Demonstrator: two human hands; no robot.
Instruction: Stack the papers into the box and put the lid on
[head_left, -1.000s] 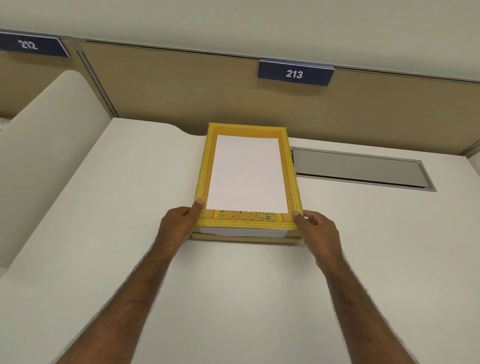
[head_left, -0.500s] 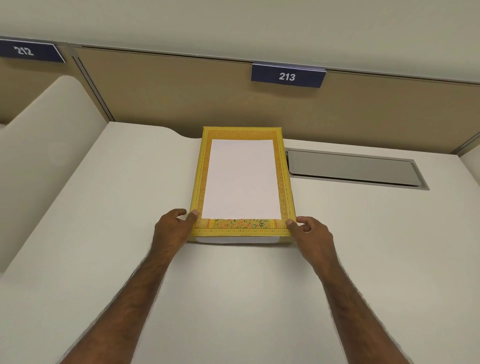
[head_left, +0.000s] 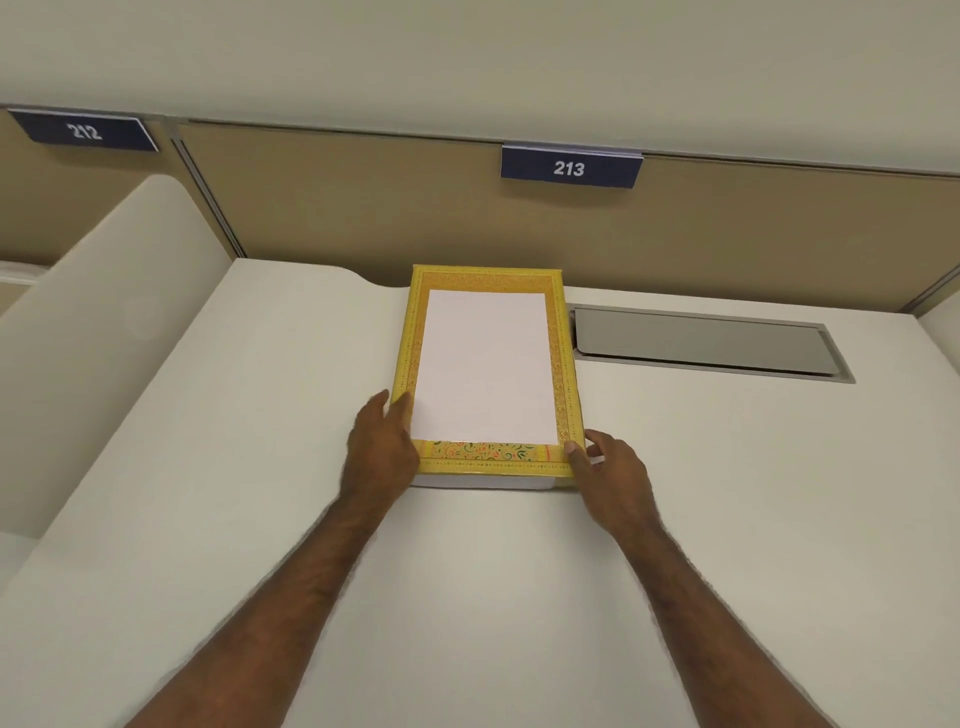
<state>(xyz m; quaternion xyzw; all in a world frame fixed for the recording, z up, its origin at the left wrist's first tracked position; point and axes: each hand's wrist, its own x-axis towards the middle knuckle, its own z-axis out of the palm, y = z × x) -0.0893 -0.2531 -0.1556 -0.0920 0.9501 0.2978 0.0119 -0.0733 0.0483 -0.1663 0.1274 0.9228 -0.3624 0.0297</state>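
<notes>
A yellow patterned lid (head_left: 488, 460) with a white centre panel lies flat on a white box (head_left: 483, 484); only a thin strip of the box shows under the lid's near edge. No papers are visible; the lid hides the inside of the box. My left hand (head_left: 382, 452) covers the lid's near left corner, thumb on its top and fingers along its left side. My right hand (head_left: 608, 470) holds the near right corner, with the thumb pressed on top.
The box sits near the back of a cream desk (head_left: 311, 519). A grey metal cable flap (head_left: 711, 343) lies just right of it. Behind stands a tan partition with signs 212 (head_left: 85, 132) and 213 (head_left: 569, 167). A curved cream divider (head_left: 93, 322) rises at left.
The lid's near edge has dropped lower over the box, leaving less white showing. My left hand slid forward along the left side. My right hand stayed at its corner.
</notes>
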